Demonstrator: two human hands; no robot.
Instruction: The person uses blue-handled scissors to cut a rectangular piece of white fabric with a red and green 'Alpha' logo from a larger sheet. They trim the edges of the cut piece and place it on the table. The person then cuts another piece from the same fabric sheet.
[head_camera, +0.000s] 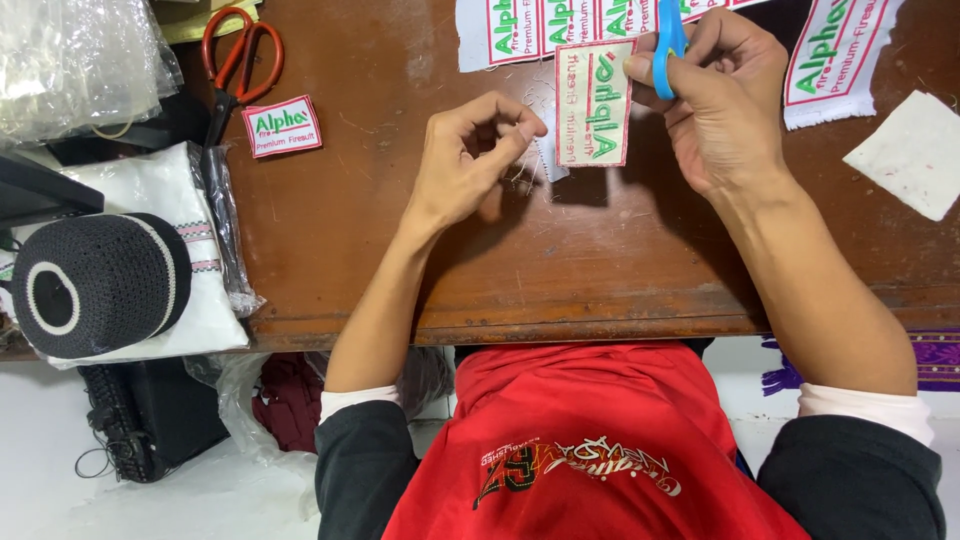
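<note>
I watched from the head camera as the right hand (725, 105), up at about one o'clock, had its fingers threaded through blue-handled scissors (668, 45) and closed around them, the thumb pressing the top edge of an embroidered cloth patch (594, 102) so it hung steady in front of the blades. The patch, white with a red border and green lettering, sat near twelve o'clock, just above the counter (400, 260), turned so its edge faced the left hand (465, 165). That left hand, at about eleven o'clock, was pinched narrow, thumb and forefinger meeting on a thin white fabric trimming (550, 160) beside the patch's lower left edge, seemingly to draw the scrap clear. Behind the hands lay a strip of uncut patches (540, 30), with another strip (830, 60) at two o'clock and a white fabric square (910, 150) farther right. A finished patch (282, 126) rested at ten o'clock, just beside orange-handled scissors (235, 65), out of the working area. At nine o'clock a black knitted cap (95, 285) sat on folded white cloth (180, 260) in clear wrap.
</note>
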